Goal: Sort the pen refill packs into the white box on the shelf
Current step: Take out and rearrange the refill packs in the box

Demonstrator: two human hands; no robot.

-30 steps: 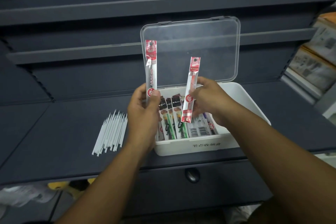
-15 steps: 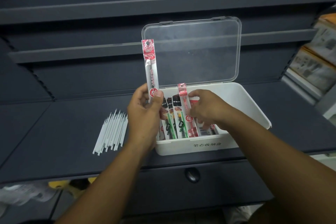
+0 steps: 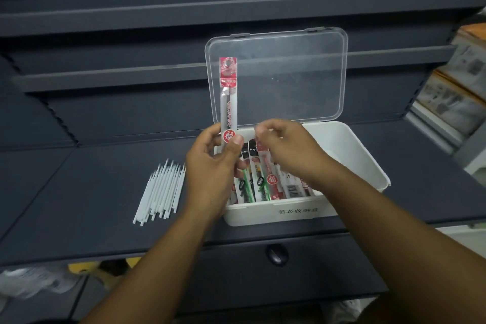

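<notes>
a: left hand?
b: left hand [image 3: 210,166] up at the box's left end, fingers [image 3: 235,143] clamped on the lower end of a refill pack [image 3: 228,97]. the pack stands upright in front of the clear lid [image 3: 289,73].
a: right?
b: right hand [image 3: 289,152] over the white box [image 3: 368,155], fingers curled, tips together, gripping nothing. they sit just above the top of a red pack [image 3: 271,179] lying among the row of packs [image 3: 249,181] in the box's left part. the box sits on the dark shelf [image 3: 92,192], white sticks [image 3: 160,189] beside it, left.

A white box [image 3: 349,155], clear lid [image 3: 289,73] up, sits at the shelf's [image 3: 105,192] front edge. Refill packs [image 3: 263,179] lie inside. One red pack [image 3: 228,97] is held upright.
</notes>
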